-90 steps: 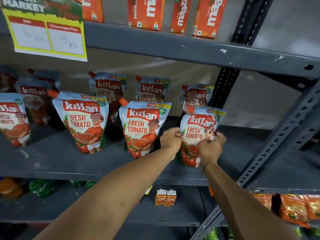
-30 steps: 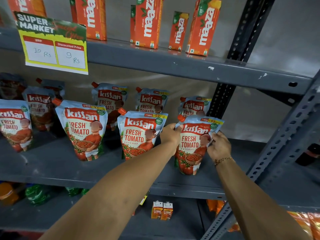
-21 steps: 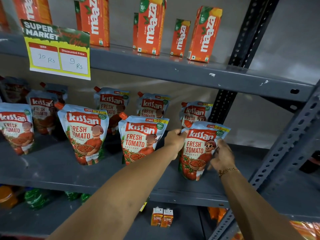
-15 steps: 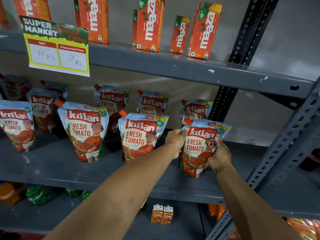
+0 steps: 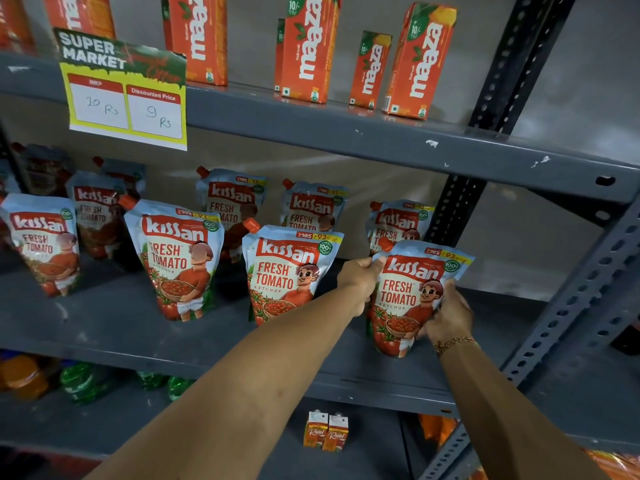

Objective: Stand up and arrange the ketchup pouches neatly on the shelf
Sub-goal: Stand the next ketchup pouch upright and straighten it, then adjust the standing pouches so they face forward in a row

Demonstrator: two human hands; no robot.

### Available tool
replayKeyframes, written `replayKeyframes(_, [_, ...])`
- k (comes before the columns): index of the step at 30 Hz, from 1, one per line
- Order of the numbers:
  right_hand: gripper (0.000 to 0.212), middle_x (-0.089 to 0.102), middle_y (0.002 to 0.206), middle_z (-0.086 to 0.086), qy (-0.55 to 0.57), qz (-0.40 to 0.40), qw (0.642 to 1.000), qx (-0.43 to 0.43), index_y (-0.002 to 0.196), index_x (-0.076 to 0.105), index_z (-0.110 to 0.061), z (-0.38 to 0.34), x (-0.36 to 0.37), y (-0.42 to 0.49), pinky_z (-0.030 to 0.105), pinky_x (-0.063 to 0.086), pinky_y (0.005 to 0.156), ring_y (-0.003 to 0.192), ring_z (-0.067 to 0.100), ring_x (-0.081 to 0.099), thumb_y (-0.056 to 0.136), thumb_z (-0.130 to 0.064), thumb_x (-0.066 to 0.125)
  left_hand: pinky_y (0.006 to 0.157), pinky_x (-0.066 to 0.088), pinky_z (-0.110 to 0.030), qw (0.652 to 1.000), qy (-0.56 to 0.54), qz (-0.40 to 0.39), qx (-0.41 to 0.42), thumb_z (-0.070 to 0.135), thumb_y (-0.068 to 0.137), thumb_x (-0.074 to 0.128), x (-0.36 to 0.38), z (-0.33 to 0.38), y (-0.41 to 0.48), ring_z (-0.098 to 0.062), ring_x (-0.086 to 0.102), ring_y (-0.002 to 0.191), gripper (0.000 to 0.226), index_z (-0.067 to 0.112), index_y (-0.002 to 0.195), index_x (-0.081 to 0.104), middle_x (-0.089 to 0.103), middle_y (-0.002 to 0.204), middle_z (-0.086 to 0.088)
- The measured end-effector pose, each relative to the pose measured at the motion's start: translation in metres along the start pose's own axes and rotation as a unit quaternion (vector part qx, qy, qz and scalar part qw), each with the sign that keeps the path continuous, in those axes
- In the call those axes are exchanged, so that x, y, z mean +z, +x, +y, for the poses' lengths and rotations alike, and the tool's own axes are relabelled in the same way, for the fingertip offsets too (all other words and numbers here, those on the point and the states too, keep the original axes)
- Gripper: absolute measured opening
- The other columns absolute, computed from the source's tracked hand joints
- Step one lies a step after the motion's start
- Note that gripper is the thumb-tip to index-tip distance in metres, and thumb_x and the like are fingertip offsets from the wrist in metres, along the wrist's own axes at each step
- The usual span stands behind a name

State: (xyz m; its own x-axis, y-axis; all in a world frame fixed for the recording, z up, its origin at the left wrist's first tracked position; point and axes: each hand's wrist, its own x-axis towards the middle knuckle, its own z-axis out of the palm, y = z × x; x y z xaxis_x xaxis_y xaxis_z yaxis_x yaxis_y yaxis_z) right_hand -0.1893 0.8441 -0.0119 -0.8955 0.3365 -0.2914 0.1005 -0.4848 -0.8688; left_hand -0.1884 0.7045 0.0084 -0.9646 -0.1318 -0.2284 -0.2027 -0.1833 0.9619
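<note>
Several Kissan ketchup pouches stand in two rows on the grey middle shelf [image 5: 114, 327]. The front right pouch [image 5: 407, 292] stands upright near the shelf's front edge. My left hand [image 5: 358, 278] pinches its upper left corner. My right hand [image 5: 450, 318] grips its right side, low down. To its left stand two more front pouches, the middle one [image 5: 287, 275] and the left one [image 5: 176, 258]. Another pouch [image 5: 43, 242] is at the far left. Three back pouches [image 5: 311, 207] stand behind, partly hidden.
Orange Maaza juice cartons [image 5: 308, 50] line the upper shelf, with a yellow price card [image 5: 124, 95] hanging from its edge. A perforated grey upright [image 5: 585, 299] runs diagonally at the right. Two small juice boxes [image 5: 325, 434] and green bottles [image 5: 86, 382] sit on the lower shelf.
Both hands have kept hold of the front right pouch. It has gone from tilted and lifted to upright, a little farther right, with my right hand sliding lower on its side.
</note>
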Motion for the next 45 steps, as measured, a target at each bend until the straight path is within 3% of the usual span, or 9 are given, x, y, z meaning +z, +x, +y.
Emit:
replayKeyframes(6, [0.035, 0.07, 0.103, 0.009, -0.037, 0.079, 0.994, -0.062, 0.091, 0.058, -0.017, 0.002, 0.01, -0.002, 0.043, 0.057, 0.079, 0.079, 0.02, 0.068, 0.088, -0.05, 0.05, 0.094, 0.045, -0.038, 0.997, 0.046, -0.046, -0.035, 0.038, 0.091, 0.054, 0.003, 0.003, -0.004, -0.029, 0.049, 0.127, 0.052, 0.015, 0.137, 0.049, 0.055, 0.138, -0.009])
replayKeyframes(11, [0.077, 0.045, 0.129, 0.014, -0.16, 0.188, 0.965, -0.092, 0.119, 0.043, -0.009, 0.052, 0.037, -0.045, 0.053, 0.04, 0.103, 0.124, 0.031, 0.043, 0.079, -0.073, 0.025, 0.103, 0.043, -0.038, 0.969, 0.133, -0.097, -0.182, 0.037, 0.089, 0.058, -0.051, -0.018, -0.016, -0.03, 0.051, 0.126, 0.055, 0.005, 0.132, 0.048, 0.055, 0.134, -0.014])
replayKeyframes(14, [0.049, 0.055, 0.11, 0.009, -0.115, 0.091, 0.982, -0.12, 0.115, 0.05, -0.01, 0.073, 0.052, -0.062, 0.041, 0.043, 0.094, 0.104, 0.024, 0.052, 0.095, -0.051, 0.031, 0.106, 0.044, -0.037, 0.928, 0.192, -0.156, -0.28, 0.049, 0.089, 0.05, -0.085, -0.027, -0.023, -0.028, 0.056, 0.117, 0.047, 0.003, 0.098, 0.057, 0.064, 0.105, -0.012])
replayKeyframes(17, [0.028, 0.058, 0.1, 0.003, -0.158, -0.053, 0.979, -0.116, 0.097, 0.058, -0.015, 0.089, 0.077, -0.072, 0.037, 0.043, 0.09, 0.096, 0.02, 0.053, 0.098, -0.036, 0.04, 0.104, 0.043, -0.034, 0.9, 0.245, -0.135, -0.334, 0.066, 0.085, 0.038, -0.125, -0.026, -0.028, -0.03, 0.051, 0.129, 0.073, -0.002, 0.1, 0.06, 0.057, 0.133, -0.018])
replayKeyframes(20, [0.025, 0.06, 0.107, 0.0, -0.179, -0.154, 0.966, -0.102, 0.11, 0.058, -0.015, 0.096, 0.102, -0.08, 0.03, 0.049, 0.09, 0.098, 0.012, 0.057, 0.098, -0.03, 0.042, 0.098, 0.047, -0.033, 0.885, 0.302, -0.078, -0.346, 0.076, 0.075, 0.043, -0.161, -0.016, -0.036, -0.03, 0.057, 0.122, 0.086, -0.006, 0.095, 0.061, 0.058, 0.133, -0.022])
replayKeyframes(25, [0.021, 0.064, 0.088, -0.001, -0.088, -0.144, 0.985, -0.034, 0.092, 0.055, -0.018, 0.096, 0.131, -0.083, 0.023, 0.051, 0.06, 0.074, 0.007, 0.061, 0.101, -0.021, 0.036, 0.1, 0.047, -0.043, 0.868, 0.432, 0.016, -0.243, 0.079, 0.066, 0.05, -0.198, 0.004, -0.04, -0.029, 0.063, 0.108, 0.104, 0.006, 0.139, 0.039, 0.059, 0.131, -0.017])
replayKeyframes(31, [0.025, 0.066, 0.086, 0.003, -0.034, -0.113, 0.993, 0.028, 0.08, 0.056, -0.021, 0.095, 0.137, -0.081, 0.037, 0.056, 0.075, 0.074, 0.016, 0.064, 0.099, -0.017, 0.04, 0.102, 0.038, -0.053, 0.987, 0.153, 0.038, -0.009, 0.041, 0.087, 0.059, -0.198, 0.015, -0.027, -0.028, 0.044, 0.132, 0.04, 0.018, 0.12, 0.054, 0.056, 0.137, -0.007])
replayKeyframes(37, [0.018, 0.069, 0.108, 0.016, -0.014, -0.106, 0.993, 0.058, 0.107, 0.062, -0.008, 0.09, 0.136, -0.076, 0.052, 0.052, 0.094, 0.098, 0.03, 0.067, 0.094, -0.014, 0.05, 0.087, 0.044, -0.043, 0.996, -0.004, 0.077, 0.044, 0.036, 0.089, 0.058, -0.191, 0.02, -0.023, -0.021, 0.061, 0.094, 0.021, 0.015, 0.09, 0.061, 0.069, 0.089, 0.0])
replayKeyframes(45, [0.015, 0.068, 0.093, 0.013, 0.039, -0.1, 0.992, 0.06, 0.102, 0.064, -0.006, 0.083, 0.134, -0.073, 0.044, 0.055, 0.083, 0.076, 0.022, 0.066, 0.094, -0.009, 0.051, 0.07, 0.046, -0.031, 0.992, -0.086, 0.076, 0.049, 0.036, 0.088, 0.059, -0.179, 0.021, -0.018, -0.016, 0.064, 0.081, 0.022, 0.018, 0.076, 0.06, 0.069, 0.086, -0.002])
